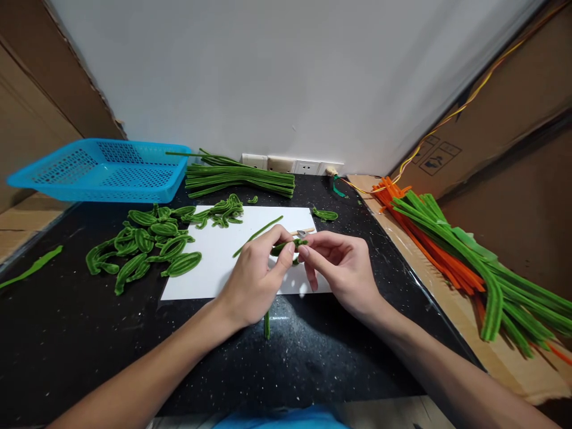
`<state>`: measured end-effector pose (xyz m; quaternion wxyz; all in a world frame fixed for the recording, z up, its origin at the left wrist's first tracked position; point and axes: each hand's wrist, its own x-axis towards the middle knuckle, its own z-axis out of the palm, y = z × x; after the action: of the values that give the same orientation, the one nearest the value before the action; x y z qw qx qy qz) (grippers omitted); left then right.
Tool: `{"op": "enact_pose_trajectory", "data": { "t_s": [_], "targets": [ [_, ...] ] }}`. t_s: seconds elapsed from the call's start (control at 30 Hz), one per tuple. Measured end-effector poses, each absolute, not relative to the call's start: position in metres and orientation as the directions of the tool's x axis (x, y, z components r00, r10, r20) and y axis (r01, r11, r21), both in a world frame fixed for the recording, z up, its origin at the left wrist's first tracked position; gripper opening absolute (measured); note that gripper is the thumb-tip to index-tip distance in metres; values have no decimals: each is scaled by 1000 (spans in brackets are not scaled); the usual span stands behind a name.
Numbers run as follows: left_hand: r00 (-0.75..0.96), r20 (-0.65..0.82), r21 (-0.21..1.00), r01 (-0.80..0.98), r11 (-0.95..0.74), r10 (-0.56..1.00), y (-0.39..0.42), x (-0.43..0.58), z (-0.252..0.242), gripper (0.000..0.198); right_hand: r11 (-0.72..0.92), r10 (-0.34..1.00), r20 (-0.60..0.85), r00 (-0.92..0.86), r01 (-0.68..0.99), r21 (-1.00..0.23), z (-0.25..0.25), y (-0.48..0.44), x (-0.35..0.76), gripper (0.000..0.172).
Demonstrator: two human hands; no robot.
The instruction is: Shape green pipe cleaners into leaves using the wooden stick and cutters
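Observation:
Both hands meet over a white sheet of paper (210, 268), pinching a short looped green pipe cleaner (277, 249). My left hand (254, 274) grips its left part between thumb and fingers. My right hand (346, 268) pinches the right end, where the fingertips hide part of it. Just behind the fingertips lies a thin wooden stick (308, 230) with a small metal piece. A straight green pipe cleaner (257, 237) rests on the paper beside my left hand. Below that hand another green stem end (267, 326) shows; whether it joins the held piece I cannot tell.
Left of the paper lies a pile of leaf-shaped green loops (163, 229); smaller curled pieces (227, 208) lie at its back edge. Behind are a blue basket (167, 192) and a green stem bundle (241, 179). Green stems (473, 256) and orange stems (429, 253) lie on cardboard at right.

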<state>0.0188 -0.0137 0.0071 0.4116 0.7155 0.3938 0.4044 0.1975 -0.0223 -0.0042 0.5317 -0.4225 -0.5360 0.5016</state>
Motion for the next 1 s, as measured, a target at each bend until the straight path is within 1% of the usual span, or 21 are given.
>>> {"op": "enact_pose_trajectory", "data": {
  "t_s": [0.13, 0.23, 0.3, 0.4, 0.47, 0.5, 0.57, 0.6, 0.7, 0.77, 0.83, 0.93, 1.0],
  "targets": [
    [343, 183, 963, 124, -238, 921, -9, 22, 1, 22, 112, 992, 118, -37, -142, -984, -8, -21, 192, 30],
    [337, 143, 984, 55, -172, 930, -6, 23, -3, 23, 104, 994, 101, 26, -111, -988, -11, -21, 189, 31],
    [335, 119, 987, 63, -149, 935, -5, 22, -3, 23, 115, 992, 111, 56, -69, -991, -12, -21, 188, 30],
    [328, 164, 943, 225, -246, 930, -7, 19, 0, 19, 142, 989, 141, 42, -21, -990, -11, -20, 190, 27],
    [315, 230, 895, 302, -327, 921, -8, 17, 1, 6, 146, 989, 146, 15, 26, -989, -11, -19, 193, 26],
    [306, 258, 886, 304, -351, 916, -8, 16, 1, 6, 142, 990, 142, 1, 49, -989, -11, -18, 195, 25],
    [312, 299, 877, 283, -388, 902, -7, 15, 0, 18, 130, 991, 129, -29, 74, -989, -11, -18, 198, 24],
    [330, 311, 869, 280, -407, 891, -6, 14, -1, 18, 127, 991, 124, -47, 69, -989, -11, -17, 199, 24],
    [390, 336, 835, 297, -463, 857, -5, 13, -2, 5, 112, 990, 108, -92, 34, -993, -10, -17, 201, 24],
    [392, 357, 824, 295, -483, 848, -5, 12, -1, 5, 81, 990, 80, -116, 0, -997, -9, -16, 202, 26],
    [380, 348, 842, 275, -464, 857, -5, 12, 0, 8, 34, 988, 42, -146, -55, -998, -8, -15, 202, 28],
    [372, 287, 895, 225, -385, 883, -5, 12, 1, 12, -32, 982, -6, -190, -131, -991, -6, -14, 203, 28],
    [376, 265, 909, 209, -360, 888, -5, 13, 1, 14, -71, 978, -36, -205, -166, -984, -4, -15, 202, 27]
  ]
}}
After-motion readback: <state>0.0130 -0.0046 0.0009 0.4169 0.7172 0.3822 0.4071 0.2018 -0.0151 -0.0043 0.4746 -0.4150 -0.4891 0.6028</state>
